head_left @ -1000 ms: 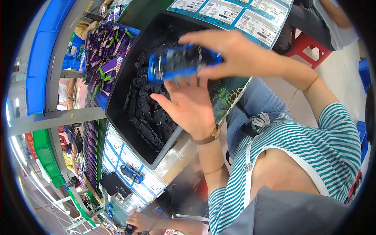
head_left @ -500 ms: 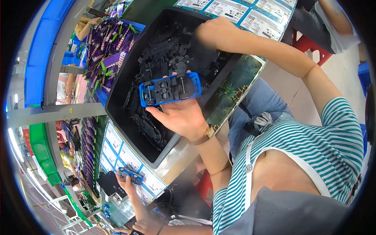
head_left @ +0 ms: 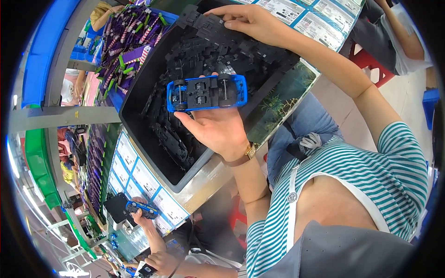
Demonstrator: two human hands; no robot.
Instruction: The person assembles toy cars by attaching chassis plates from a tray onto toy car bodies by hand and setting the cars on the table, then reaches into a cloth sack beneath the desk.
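Left hand [head_left: 220,132], palm up and loosely curled, holds an upside-down blue toy car [head_left: 202,94] above a dark bin [head_left: 191,178] of black plastic pieces [head_left: 178,146], thumb along its near side, fingertips showing past the other. Farther right, the right hand [head_left: 254,21] grips the edge of a flat black part [head_left: 209,28] with thumb and fingers.

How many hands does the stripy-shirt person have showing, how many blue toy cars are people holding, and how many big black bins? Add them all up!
Bare hands: 2 (left hand, right hand)
Blue plastic toy cars held: 2
Big black rectangular plastic bin: 1
Total: 5
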